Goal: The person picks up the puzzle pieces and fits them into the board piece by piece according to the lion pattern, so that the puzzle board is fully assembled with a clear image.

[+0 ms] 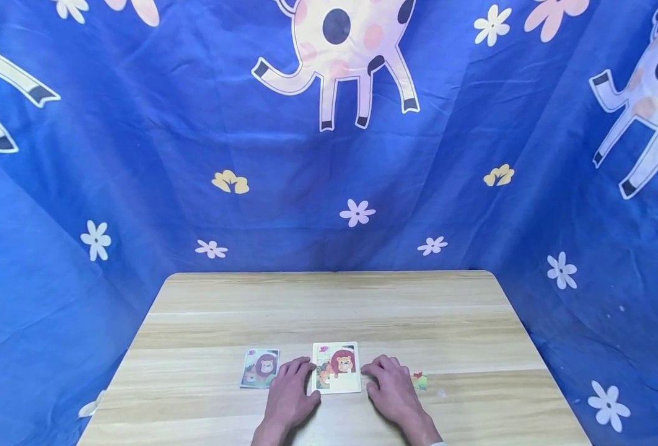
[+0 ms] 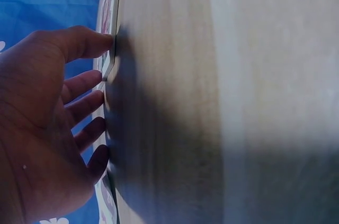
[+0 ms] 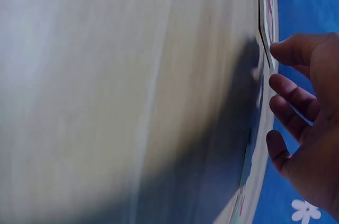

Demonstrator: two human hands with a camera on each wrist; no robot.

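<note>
A white-framed jigsaw puzzle board [image 1: 336,384] lies flat on the wooden table, with part of a lion picture filled in and a pale bare area at its lower right. My left hand [image 1: 291,396] is at the board's left side, its fingertips and thumb at the edge; in the left wrist view the thumb [image 2: 87,43] appears to touch the rim. My right hand [image 1: 391,391] rests by the board's right edge, fingers loosely bent and spread, with nothing visible in them. In the right wrist view its thumb [image 3: 291,48] is close to the board's corner; contact is hard to tell.
A lion picture card [image 1: 259,369] lies left of my left hand. Colourful puzzle pieces [image 1: 419,380] sit just right of my right hand, partly hidden by it. Blue patterned cloth [image 1: 284,204] surrounds the table [image 1: 223,297] at the back and sides.
</note>
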